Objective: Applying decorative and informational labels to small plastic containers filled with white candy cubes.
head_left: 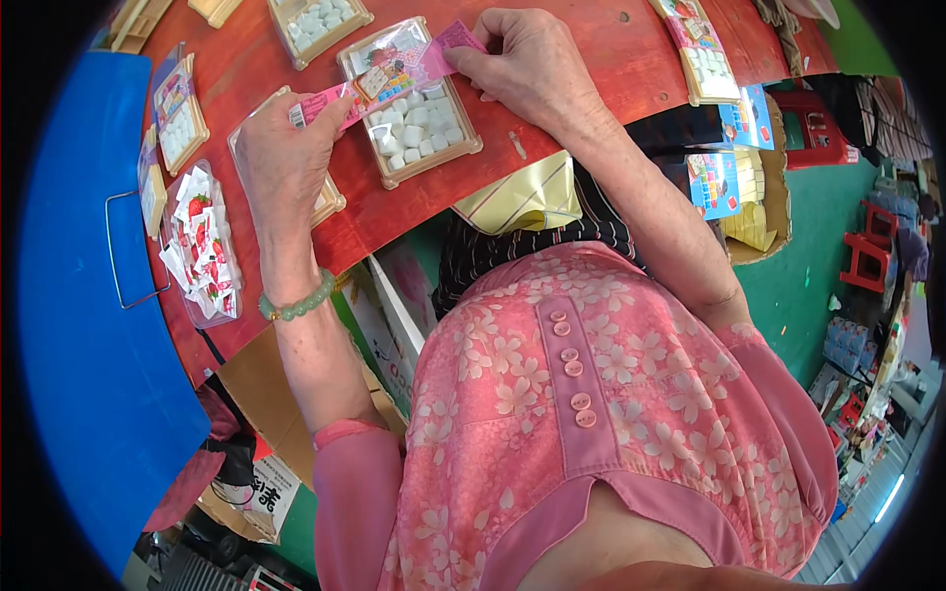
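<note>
Pink label strip point(389, 74) gripped at both ends by left hand point(281, 158) and right hand point(522, 64) fingers, stretched over candy tray point(419, 123); placement judged underway, alignment needed next.

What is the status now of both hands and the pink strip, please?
Left hand and right hand each pinch one end of pink strip. Strip stretched over tray of white pieces on red table. Nothing in the way.

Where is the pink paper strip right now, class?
In the head view, the pink paper strip is stretched between the left hand and right hand, just above the tray of white pieces on the red table.
</note>
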The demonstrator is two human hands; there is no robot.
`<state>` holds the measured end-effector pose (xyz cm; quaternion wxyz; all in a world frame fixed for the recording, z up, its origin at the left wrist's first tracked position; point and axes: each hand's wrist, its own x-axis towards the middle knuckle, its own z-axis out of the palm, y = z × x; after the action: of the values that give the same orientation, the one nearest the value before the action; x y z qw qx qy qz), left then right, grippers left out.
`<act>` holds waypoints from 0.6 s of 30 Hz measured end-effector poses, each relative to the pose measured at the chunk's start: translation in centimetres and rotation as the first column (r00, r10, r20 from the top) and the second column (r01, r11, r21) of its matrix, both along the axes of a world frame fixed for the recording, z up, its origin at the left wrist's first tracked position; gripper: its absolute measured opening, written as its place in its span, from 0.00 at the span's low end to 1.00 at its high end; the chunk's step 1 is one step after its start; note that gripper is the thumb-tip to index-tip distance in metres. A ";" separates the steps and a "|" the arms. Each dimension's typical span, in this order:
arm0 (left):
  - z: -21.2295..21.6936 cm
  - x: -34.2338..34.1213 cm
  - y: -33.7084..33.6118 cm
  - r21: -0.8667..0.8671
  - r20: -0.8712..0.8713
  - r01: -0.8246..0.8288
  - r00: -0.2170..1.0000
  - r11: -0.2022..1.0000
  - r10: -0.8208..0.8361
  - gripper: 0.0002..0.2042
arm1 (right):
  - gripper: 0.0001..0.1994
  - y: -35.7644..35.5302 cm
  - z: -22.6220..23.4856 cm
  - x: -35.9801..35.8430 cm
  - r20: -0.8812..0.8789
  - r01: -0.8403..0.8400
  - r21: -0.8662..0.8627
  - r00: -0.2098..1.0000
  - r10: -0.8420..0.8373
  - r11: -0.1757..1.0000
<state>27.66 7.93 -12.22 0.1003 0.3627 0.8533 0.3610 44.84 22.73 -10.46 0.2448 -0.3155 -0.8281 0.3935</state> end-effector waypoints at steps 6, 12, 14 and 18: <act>1.0 0.5 0.6 -0.155 -0.031 -0.004 1.000 0.988 -0.001 0.17 | 0.10 0.1 -1.4 0.0 -0.062 -0.007 0.137 0.998 0.015 0.991; -0.2 -1.2 0.4 -0.234 -0.173 0.116 0.972 0.965 -0.158 0.20 | 0.08 0.2 -1.7 0.0 -0.059 -0.025 0.231 0.997 0.040 0.973; -0.4 -1.4 0.3 -0.224 -0.142 0.111 0.979 0.968 -0.145 0.22 | 0.08 -0.1 -1.4 -0.1 -0.060 -0.025 0.228 0.997 0.040 0.973; 1.5 -0.1 1.0 -0.226 0.041 0.084 0.996 0.971 -0.077 0.26 | 0.08 0.1 -1.8 0.0 -0.065 -0.028 0.250 0.997 0.046 0.968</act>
<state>27.58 8.96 -10.76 0.1693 0.3773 0.8718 0.2625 44.83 22.79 -12.29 0.3042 -0.2527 -0.8675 0.3018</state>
